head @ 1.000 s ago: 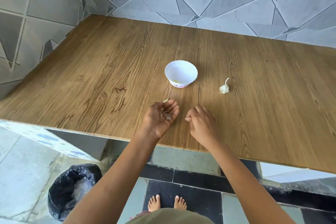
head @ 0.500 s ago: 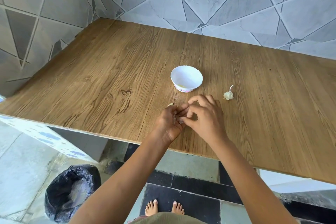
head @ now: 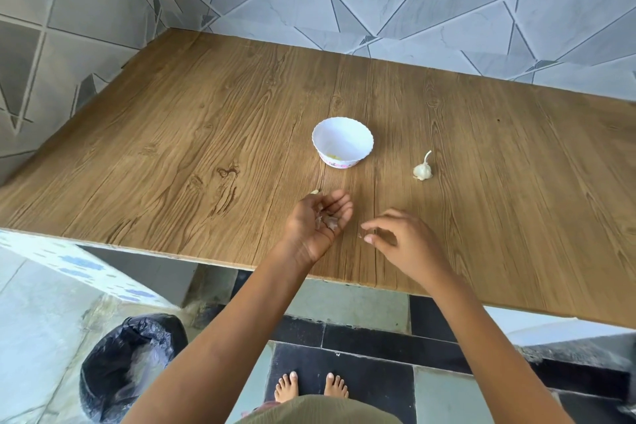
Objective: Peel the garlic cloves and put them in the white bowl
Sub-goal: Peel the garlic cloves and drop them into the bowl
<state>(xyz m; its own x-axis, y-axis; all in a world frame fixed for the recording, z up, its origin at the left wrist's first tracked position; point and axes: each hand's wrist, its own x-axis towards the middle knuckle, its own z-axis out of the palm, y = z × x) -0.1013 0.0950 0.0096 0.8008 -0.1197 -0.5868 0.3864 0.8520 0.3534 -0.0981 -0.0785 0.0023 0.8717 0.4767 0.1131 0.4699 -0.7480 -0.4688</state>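
In your upturned, half-cupped left hand [head: 318, 222] lie papery garlic skins [head: 327, 220]; keep it level so none spill. Your right hand [head: 401, 243] hovers beside it, loosely curled; I cannot tell if it pinches anything. The scalloped white bowl [head: 358, 134] sits beyond your left hand, the white garlic bulb [head: 422, 171] beyond your right.

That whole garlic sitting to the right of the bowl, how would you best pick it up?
Take the garlic bulb by its round body, not by the thin stalk, which sticks up and would probably bend or slip. Come down from above with fingers on either side of the stalk. The bulb sits stalk-up on the table, apart from the white bowl. The right hand is nearest.
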